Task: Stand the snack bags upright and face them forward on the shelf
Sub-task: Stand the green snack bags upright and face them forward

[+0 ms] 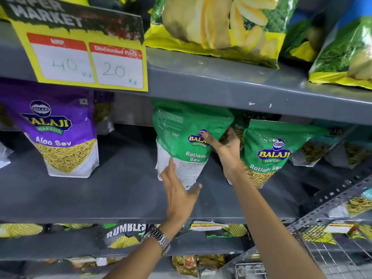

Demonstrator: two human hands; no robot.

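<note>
A green Ratlami Sev bag [181,133] stands on the grey middle shelf [120,194], turned so its back and side panel show. My right hand [223,150] grips its right edge, thumb across the logo. My left hand [177,190] rests against its lower front with fingers spread. To its right a second green Ratlami Sev bag [271,152] stands facing forward, with another green bag [255,117] behind it. A purple Aloo Sev bag [60,135] stands upright at the left, front forward.
A yellow price card [86,57] hangs from the upper shelf edge [221,85]. Large chip bags [217,27] sit on the shelf above. More bags lie behind at the right [332,150] and on the shelves below [124,234]. A wire basket [332,254] stands at lower right.
</note>
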